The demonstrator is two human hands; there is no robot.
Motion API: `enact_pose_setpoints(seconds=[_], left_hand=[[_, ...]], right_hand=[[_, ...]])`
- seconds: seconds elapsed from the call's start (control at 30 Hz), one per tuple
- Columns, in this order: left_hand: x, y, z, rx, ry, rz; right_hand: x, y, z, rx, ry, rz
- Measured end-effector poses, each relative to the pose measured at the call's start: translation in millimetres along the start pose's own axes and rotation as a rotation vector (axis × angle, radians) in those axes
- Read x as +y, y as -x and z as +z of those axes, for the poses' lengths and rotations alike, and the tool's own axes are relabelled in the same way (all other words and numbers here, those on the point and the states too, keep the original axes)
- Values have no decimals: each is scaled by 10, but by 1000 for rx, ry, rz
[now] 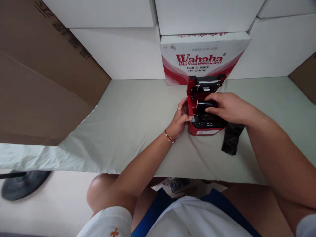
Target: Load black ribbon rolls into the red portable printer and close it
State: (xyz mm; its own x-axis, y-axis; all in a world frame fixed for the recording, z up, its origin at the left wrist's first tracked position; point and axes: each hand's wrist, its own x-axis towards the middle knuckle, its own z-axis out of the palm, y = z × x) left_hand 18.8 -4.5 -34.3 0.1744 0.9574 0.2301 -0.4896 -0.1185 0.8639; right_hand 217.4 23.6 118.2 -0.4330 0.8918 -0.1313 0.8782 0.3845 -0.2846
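A red and black label printer [206, 132] stands on the green cloth with its lid [207, 80] raised. My left hand [179, 121] grips the printer's left side, its thumb at a grey tab near the front corner. Inside the open compartment lies a glossy black roll [204, 104] with a pale rim at its left end. The fingers of my right hand [223, 107] are closed on the roll from the right; its right end is hidden by them. Beside the printer, under my right forearm, a wrinkled black strip or packet [232, 140] rests on the cloth.
Behind the printer stands a white and red Wahaha water carton [204, 56], against stacked white boxes [116, 52]. A large brown cardboard box [49, 82] takes up the left side. Another brown box [304, 79] is at the right edge. The cloth-covered table [138, 131] ends just before my lap.
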Motion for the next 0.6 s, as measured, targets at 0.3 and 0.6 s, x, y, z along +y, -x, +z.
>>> enact_pose_setpoints(seconds=[0.3,0.6], left_hand=[[-5,-25,-30,5,16,-9],[31,-43,-59,-18,16,-13]], right_hand=[[1151,1363,-239,166,-699,412],[1652,1691,257,-23,-595,633]])
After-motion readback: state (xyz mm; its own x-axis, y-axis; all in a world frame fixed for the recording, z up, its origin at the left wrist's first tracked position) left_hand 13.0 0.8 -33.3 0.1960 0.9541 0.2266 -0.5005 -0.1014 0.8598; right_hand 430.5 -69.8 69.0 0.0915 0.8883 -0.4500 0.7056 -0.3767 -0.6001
